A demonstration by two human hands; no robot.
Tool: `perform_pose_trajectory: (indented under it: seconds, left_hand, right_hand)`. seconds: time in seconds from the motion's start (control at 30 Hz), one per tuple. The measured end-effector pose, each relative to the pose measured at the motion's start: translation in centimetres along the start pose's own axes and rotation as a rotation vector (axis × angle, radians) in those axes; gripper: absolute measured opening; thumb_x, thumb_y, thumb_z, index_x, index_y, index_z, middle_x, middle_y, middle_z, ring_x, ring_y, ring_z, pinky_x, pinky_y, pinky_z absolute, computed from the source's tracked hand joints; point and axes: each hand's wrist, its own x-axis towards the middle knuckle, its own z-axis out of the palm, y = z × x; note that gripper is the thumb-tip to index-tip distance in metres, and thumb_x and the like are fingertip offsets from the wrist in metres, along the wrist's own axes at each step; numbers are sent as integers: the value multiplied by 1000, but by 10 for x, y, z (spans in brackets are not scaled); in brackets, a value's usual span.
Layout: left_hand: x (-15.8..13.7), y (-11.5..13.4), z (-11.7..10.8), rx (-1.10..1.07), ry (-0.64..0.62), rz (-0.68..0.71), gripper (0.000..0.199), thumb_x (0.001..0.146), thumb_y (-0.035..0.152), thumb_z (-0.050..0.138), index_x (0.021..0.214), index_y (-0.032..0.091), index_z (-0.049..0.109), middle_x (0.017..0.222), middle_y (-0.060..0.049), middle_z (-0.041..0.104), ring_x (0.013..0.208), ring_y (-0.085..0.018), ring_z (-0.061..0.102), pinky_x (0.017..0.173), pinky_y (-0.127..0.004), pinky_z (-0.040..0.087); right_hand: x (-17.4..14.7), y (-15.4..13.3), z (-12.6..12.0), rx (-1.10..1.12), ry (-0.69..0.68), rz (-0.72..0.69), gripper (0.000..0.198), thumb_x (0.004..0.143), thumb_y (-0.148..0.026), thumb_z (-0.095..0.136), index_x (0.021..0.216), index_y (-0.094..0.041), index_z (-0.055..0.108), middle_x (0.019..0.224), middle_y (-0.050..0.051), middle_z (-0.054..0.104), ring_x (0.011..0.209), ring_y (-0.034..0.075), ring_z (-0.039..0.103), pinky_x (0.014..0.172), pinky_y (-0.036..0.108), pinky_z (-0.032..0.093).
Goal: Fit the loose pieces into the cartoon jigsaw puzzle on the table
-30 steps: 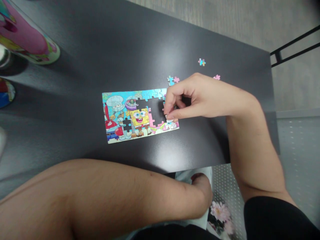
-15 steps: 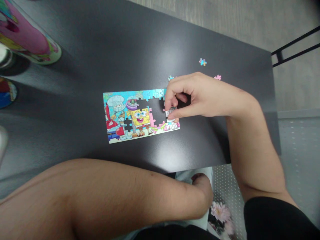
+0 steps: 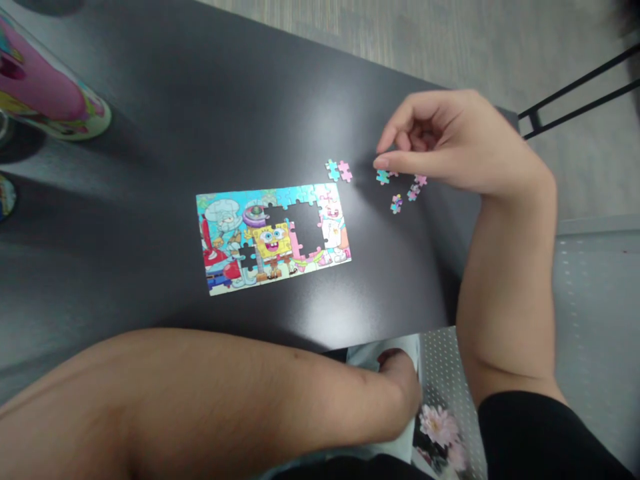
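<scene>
A loosely curled, empty right hand (image 3: 450, 143) hovers over loose pieces (image 3: 400, 187) right of the jigsaw puzzle (image 3: 273, 237); the left hand's (image 3: 400, 380) grip is unclear.

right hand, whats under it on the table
Under the right hand lie loose puzzle pieces on the black table; any beneath the palm are hidden.
</scene>
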Motion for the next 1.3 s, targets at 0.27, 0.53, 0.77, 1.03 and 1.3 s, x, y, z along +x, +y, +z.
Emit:
perform_pose_trajectory:
  seconds: [0.27,0.53,0.77,1.03,1.3]
  left_hand:
    - [-1,0,8,176,40,188,38,83,22,74,104,39,101,101,-5,94,86,-31,80,78,-52,60]
    - [8,5,21,59,154,82,29,74,23,82,90,40,98,91,-2,92,88,-30,80,80,-49,55]
    - [-1,1,4,135,-3,170,27,80,26,85,101,34,100,101,-4,93,93,-32,79,83,-53,60]
    - [-3,0,-10,143,-49,190,33,88,24,81,114,32,101,109,-7,94,97,-33,81,83,-53,62]
    - [-5,-2,-24,138,-110,182,25,95,22,80,109,30,99,113,-4,93,98,-29,81,82,-49,62]
  right_hand:
    - [-21,-6,-29,-391,-193,290,51,90,-77,107,105,-31,92,93,6,84,88,29,76,80,47,56]
    - [-14,-23,-15,-495,-314,330,28,99,-59,100,98,-33,93,99,7,86,101,38,82,89,52,60]
    - [-13,0,-9,-188,-246,-6,29,98,-50,106,94,-31,85,79,0,79,68,20,65,62,41,48]
    - [2,-30,33,197,-165,-95,13,105,-40,98,108,-33,88,103,0,92,93,25,79,84,43,66]
    - [13,-30,78,382,-175,-182,25,111,-44,92,129,-27,91,108,3,93,96,22,83,82,36,65]
